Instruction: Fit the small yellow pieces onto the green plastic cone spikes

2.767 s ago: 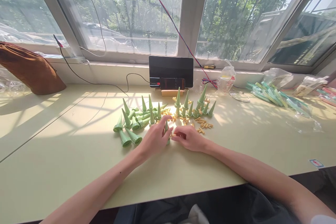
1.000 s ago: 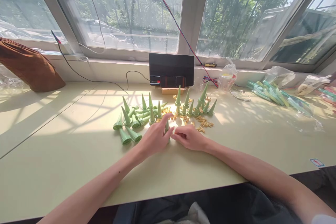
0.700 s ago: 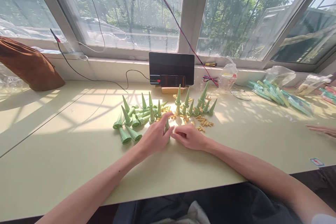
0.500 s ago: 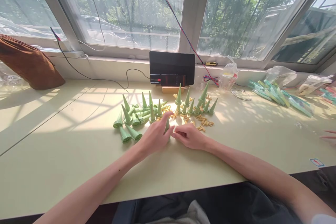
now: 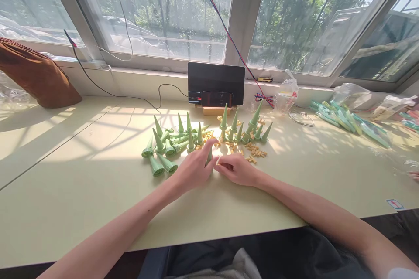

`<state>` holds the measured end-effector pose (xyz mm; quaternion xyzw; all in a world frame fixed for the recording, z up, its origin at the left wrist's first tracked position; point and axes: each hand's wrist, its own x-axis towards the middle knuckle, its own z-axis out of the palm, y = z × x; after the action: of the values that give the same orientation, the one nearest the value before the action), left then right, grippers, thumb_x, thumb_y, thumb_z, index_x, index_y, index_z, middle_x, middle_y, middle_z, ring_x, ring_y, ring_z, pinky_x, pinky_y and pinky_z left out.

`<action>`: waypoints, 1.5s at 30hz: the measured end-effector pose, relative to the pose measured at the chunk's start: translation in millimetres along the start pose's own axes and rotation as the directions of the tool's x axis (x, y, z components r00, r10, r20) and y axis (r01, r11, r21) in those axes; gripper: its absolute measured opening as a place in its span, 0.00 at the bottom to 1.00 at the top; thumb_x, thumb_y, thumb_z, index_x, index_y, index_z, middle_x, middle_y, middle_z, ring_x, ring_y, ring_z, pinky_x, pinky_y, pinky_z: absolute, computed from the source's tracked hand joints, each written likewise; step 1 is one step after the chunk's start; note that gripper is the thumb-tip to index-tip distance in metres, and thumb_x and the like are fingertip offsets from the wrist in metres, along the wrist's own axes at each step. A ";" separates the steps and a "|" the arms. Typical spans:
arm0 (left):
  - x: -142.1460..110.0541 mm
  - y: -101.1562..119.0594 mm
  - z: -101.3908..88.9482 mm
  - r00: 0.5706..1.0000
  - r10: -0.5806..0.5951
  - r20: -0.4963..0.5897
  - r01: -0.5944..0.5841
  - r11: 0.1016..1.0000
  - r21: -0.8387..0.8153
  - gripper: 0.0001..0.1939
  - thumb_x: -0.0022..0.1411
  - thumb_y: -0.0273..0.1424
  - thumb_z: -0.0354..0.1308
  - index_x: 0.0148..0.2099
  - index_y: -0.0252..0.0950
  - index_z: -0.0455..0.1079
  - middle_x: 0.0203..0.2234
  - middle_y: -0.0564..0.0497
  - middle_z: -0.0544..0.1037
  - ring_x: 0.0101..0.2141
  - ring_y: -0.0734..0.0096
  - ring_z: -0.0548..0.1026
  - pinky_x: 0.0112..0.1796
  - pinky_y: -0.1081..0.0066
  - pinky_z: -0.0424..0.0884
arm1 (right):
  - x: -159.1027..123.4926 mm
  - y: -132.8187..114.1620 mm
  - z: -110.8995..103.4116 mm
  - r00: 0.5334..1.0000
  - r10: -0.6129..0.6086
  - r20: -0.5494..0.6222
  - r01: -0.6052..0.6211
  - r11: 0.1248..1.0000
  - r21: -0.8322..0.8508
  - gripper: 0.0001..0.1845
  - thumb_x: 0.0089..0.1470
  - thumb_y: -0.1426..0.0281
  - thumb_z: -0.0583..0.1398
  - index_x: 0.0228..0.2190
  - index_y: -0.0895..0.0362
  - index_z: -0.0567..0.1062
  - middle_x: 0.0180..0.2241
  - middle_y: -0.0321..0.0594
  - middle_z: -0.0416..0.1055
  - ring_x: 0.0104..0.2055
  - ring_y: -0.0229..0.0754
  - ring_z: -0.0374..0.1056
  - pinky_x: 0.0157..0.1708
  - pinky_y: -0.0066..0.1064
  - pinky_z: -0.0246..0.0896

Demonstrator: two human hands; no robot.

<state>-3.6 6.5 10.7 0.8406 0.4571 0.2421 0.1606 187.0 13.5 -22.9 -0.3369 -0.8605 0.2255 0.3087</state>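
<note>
My left hand [image 5: 195, 169] is closed around a green plastic cone [image 5: 209, 157], which stands point up near the table's middle. Its forefinger reaches along the cone's far side, and the cone's lower part is mostly covered. Close against it, my right hand [image 5: 239, 170] makes a pinch with thumb and forefinger at the cone's side. Whatever sits in that pinch is too small and hidden to name. Left of my hands are several green cones [image 5: 157, 168], some upright, some lying with open ends toward me. Beyond my right hand stand more upright green cones [image 5: 253, 123] among small tan pieces [image 5: 257, 152].
A black tablet [image 5: 216, 78] leans by the window, a phone [image 5: 216, 99] before it on a small stand. A brown bag [image 5: 39, 76] sits far left. Bagged teal items [image 5: 350, 117] lie at right, and part of another person's hand [image 5: 415, 176] shows at the right edge.
Both my hands keep nearly the same pose at the cone. The view has shifted slightly. At the right edge, the other person's hand has moved down and partly out of view.
</note>
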 end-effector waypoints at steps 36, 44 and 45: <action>-1.2 6.6 -2.8 0.999 0.032 0.037 -0.034 0.999 0.041 0.20 0.67 0.30 0.47 0.60 0.38 0.53 0.16 0.61 0.62 0.19 0.70 0.66 0.24 0.73 0.58 | -1.6 0.1 -1.4 0.999 -0.027 -0.023 0.026 0.999 -0.038 0.17 0.60 0.68 0.55 0.20 0.58 0.65 0.17 0.29 0.54 0.21 0.32 0.48 0.23 0.26 0.44; -1.1 5.7 -3.1 0.999 0.030 0.032 -0.031 0.999 0.044 0.20 0.67 0.30 0.47 0.60 0.38 0.53 0.16 0.61 0.62 0.19 0.70 0.66 0.25 0.73 0.58 | -0.9 0.7 -0.4 0.999 -0.029 -0.017 0.029 0.999 -0.022 0.18 0.61 0.68 0.55 0.20 0.58 0.64 0.17 0.28 0.52 0.21 0.31 0.47 0.24 0.25 0.44; -1.1 5.2 -2.9 0.999 0.034 0.027 -0.035 0.999 0.040 0.20 0.67 0.29 0.47 0.60 0.38 0.53 0.16 0.61 0.62 0.19 0.70 0.65 0.25 0.73 0.58 | -0.9 0.6 -0.4 1.000 -0.026 -0.015 0.026 0.999 -0.024 0.18 0.61 0.67 0.55 0.20 0.58 0.64 0.17 0.28 0.52 0.21 0.31 0.47 0.24 0.25 0.44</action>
<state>-2.1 3.0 15.4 0.8547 0.4450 0.2242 0.1453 188.0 13.4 -23.3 -0.3311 -0.8649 0.2087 0.3143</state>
